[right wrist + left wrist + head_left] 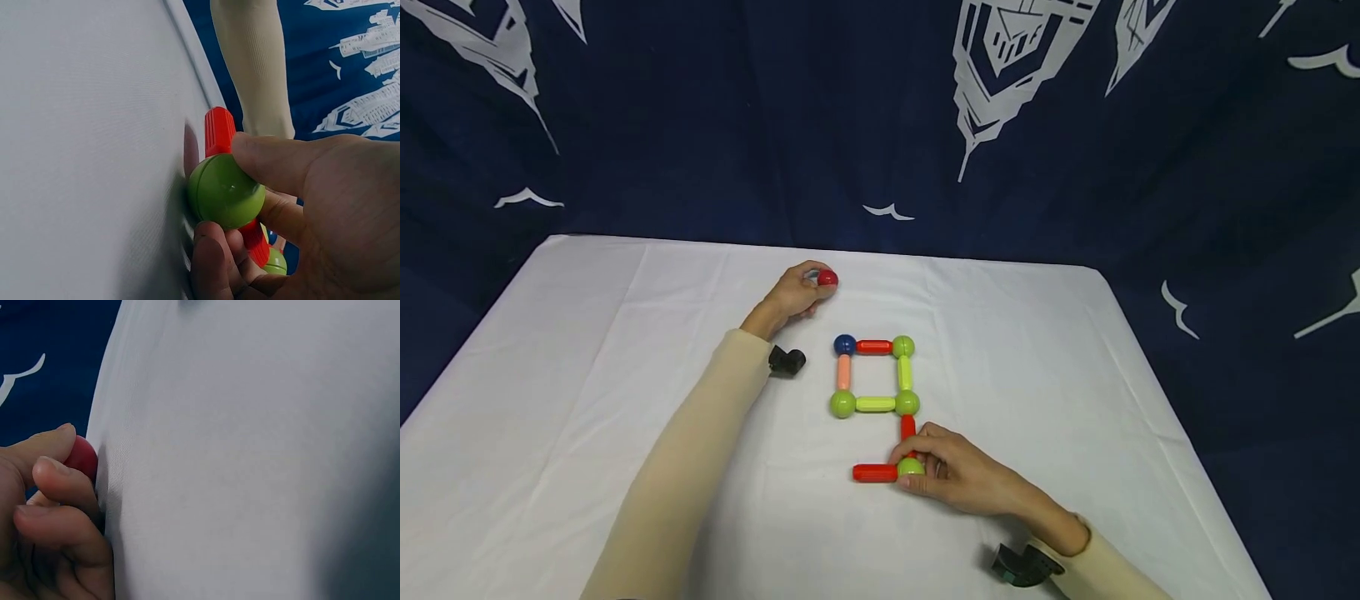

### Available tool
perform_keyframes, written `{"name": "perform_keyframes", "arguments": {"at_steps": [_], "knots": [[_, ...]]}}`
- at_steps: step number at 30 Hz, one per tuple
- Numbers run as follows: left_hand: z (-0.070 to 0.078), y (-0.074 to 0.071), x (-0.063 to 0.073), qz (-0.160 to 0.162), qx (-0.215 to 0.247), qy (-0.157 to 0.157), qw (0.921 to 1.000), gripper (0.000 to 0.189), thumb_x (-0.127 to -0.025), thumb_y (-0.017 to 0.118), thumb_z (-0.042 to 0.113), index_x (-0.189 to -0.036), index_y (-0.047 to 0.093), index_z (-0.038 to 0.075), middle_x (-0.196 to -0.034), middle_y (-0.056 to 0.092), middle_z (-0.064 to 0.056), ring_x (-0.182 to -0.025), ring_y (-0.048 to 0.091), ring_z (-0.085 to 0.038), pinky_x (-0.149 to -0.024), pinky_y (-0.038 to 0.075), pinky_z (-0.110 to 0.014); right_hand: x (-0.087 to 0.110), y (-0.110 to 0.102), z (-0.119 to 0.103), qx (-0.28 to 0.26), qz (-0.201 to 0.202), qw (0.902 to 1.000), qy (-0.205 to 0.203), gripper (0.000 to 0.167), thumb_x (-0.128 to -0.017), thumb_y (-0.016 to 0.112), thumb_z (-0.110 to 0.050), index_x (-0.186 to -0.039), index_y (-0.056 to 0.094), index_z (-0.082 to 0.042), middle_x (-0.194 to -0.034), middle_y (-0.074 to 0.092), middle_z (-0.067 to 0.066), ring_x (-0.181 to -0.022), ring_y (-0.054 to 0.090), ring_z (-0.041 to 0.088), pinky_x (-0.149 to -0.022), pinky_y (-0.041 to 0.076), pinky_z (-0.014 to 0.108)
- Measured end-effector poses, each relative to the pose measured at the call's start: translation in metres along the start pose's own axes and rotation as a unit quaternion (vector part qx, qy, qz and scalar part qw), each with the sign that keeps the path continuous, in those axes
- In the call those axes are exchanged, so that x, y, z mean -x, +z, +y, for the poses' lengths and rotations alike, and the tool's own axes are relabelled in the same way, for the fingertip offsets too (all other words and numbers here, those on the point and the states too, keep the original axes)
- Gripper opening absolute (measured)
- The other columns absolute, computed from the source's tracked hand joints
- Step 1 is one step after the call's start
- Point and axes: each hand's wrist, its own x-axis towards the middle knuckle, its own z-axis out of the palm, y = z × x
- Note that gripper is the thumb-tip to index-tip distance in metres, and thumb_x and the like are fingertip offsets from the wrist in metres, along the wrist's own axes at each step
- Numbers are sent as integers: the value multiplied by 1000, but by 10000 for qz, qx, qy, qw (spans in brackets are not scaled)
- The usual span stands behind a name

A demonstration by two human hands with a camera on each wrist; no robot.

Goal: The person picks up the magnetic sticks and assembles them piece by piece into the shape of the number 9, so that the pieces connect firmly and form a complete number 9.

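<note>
My left hand (pixel 793 292) pinches a red ball (pixel 827 277) between thumb and fingers near the table's far edge. In the left wrist view the ball (pixel 82 457) shows partly behind the fingertips. My right hand (pixel 966 471) grips a green ball (pixel 226 190) at the near end of a ball-and-rod figure. From that ball one red rod (pixel 874 473) points left; another red rod (pixel 908 429), partly behind the fingers, runs up to a green corner ball (pixel 907 403). Above lies a square with a blue ball (pixel 845 345), green balls, and red, pink and yellow-green rods.
A white cloth (pixel 1037 358) covers the table. Behind it hangs a dark blue curtain (pixel 737 125) with white drawings. A black wrist device (pixel 787 361) sits at the left cuff, and another black device (pixel 1026 567) at the right cuff, close over the cloth.
</note>
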Motion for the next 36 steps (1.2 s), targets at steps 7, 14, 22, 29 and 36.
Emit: {"name": "perform_keyframes", "arguments": {"at_steps": [7, 14, 22, 29, 36], "knots": [[-4, -12, 22, -406, -84, -113, 9991, 45, -101, 61, 30, -140, 45, 14, -68, 48, 2, -51, 40, -9, -48, 29, -20, -1, -1, -1, 20, 51, 10000, 77, 22, -93, 72, -29, -115, 66, -27, -98, 53, -3, -79, 52, 7, -68, 47, 19], [1, -21, 79, -934, -795, 546, 9910, 40, -99, 64, 36, -131, 56, 14, -96, 54, -7, -79, 55, -23, -67, 41, -28, -6, -2, -1, 181, 156, 9997, 77, 21, -94, 71, -30, -115, 66, -29, -99, 53, -4, -81, 52, 8, -71, 47, 21], [-6, -11, 146, -1492, -993, 1303, 9751, 30, -91, 74, 19, -118, 62, 13, -106, 67, -6, -83, 60, -21, -74, 47, -31, -17, -10, 2, -18, 34, 9997, 237, 22, -98, 66, -32, -119, 64, -26, -99, 50, 5, -60, 59, 9, -62, 51, 24], [-22, 12, 170, -1814, -1372, 1819, 9566, 28, -89, 77, 18, -113, 63, 15, -102, 68, 1, -84, 63, -13, -75, 51, -27, -29, -16, 1, -338, 0, 9991, 259, 26, -100, 62, -26, -124, 63, -15, -98, 48, 12, -55, 62, 12, -56, 55, 28], [-31, 17, 173, -1461, -1522, 1887, 9591, 26, -90, 76, 19, -113, 66, 15, -100, 64, 0, -82, 61, -13, -75, 50, -27, -40, -15, -1, -329, -13, 9988, 360, 27, -100, 62, -27, -125, 63, -16, -98, 48, 11, -55, 63, 13, -55, 54, 28]]}}
